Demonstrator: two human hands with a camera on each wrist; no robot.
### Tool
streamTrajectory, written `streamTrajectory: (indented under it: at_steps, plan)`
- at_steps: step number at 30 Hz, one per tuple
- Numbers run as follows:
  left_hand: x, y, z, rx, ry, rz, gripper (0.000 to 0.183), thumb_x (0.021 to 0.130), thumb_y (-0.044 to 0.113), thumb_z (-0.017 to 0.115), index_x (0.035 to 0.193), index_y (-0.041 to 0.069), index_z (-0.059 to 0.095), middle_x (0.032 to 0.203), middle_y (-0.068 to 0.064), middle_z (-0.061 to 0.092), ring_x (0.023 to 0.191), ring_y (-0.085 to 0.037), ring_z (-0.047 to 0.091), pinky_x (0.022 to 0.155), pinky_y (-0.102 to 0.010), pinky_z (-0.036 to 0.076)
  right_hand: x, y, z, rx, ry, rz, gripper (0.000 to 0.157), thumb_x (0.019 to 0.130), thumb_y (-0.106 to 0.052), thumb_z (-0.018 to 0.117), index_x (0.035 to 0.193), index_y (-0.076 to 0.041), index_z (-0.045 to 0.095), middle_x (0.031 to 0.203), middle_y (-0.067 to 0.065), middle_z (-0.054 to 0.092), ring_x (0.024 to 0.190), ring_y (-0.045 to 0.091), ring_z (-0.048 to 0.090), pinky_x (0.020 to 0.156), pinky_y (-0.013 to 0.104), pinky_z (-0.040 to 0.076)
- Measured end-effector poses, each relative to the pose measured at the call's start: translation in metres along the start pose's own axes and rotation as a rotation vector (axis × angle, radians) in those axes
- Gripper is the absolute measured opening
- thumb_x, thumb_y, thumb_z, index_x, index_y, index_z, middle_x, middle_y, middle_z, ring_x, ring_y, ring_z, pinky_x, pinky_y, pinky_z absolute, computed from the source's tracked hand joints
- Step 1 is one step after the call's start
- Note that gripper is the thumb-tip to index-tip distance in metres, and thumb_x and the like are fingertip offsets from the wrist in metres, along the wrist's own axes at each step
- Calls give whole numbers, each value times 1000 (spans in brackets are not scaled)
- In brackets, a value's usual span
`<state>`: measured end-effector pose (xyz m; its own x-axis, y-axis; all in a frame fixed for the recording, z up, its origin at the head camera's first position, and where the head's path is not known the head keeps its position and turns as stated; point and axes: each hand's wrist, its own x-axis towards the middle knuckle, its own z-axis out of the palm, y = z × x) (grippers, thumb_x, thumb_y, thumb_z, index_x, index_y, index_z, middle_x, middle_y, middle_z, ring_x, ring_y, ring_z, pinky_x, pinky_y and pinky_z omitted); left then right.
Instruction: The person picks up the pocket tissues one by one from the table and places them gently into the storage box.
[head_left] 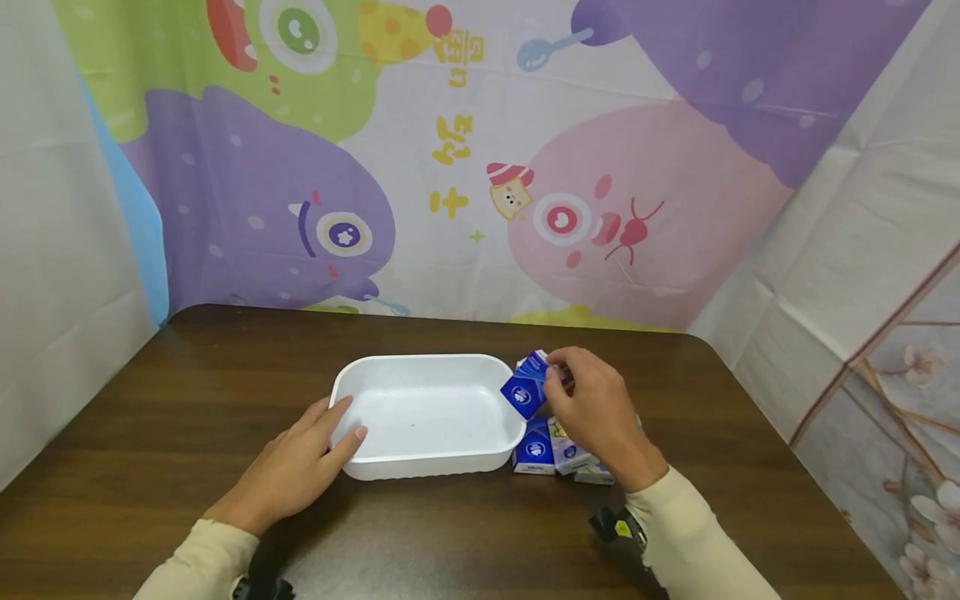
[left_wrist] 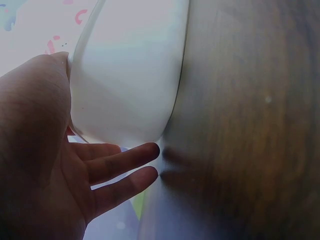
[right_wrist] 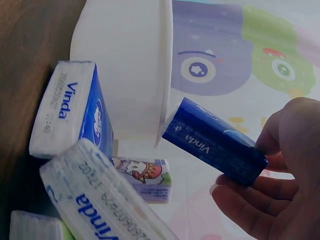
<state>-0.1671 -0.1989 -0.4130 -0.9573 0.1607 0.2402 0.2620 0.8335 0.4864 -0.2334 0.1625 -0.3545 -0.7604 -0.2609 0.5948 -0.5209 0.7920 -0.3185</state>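
Note:
My left hand holds the left end of an oblong white plastic tray, its thumb over the rim. In the left wrist view, some outstretched fingers lie outside the tray's end, low by the tabletop. My right hand pinches a blue Vinda tissue pack by one end. That pack is tilted in the air at the tray's right rim. Below it, another blue tissue pack stands beside the tray, with a pale printed pack leaning close by. My right hand partly hides the packs in the head view.
Another pale pack lies at the near right of the group. One with a cartoon print shows behind them in the right wrist view. The brown wooden table ends at a printed cloth backdrop.

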Motion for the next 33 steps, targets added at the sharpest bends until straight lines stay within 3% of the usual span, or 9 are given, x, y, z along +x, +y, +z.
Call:
streamTrajectory:
  at_steps: [12, 33]
  plan:
    - [0, 1, -4, -5, -13, -11, 66, 106, 51, 42, 151, 3, 43, 150, -21, 41, 124, -46, 53, 95, -64, 43, 3, -4, 5, 45, 40, -55, 14, 94, -11, 65, 106, -5, 68, 93, 4, 66, 73, 15, 58, 66, 30, 54]
    - [0, 1, -2, -19, -30, -22, 66, 106, 53, 41, 153, 6, 42, 151, -19, 40, 124, -47, 52, 95, -65, 42, 12, -15, 10, 51, -35, -31, 16, 96, -16, 65, 108, -6, 68, 95, 4, 67, 80, 15, 63, 68, 28, 58]
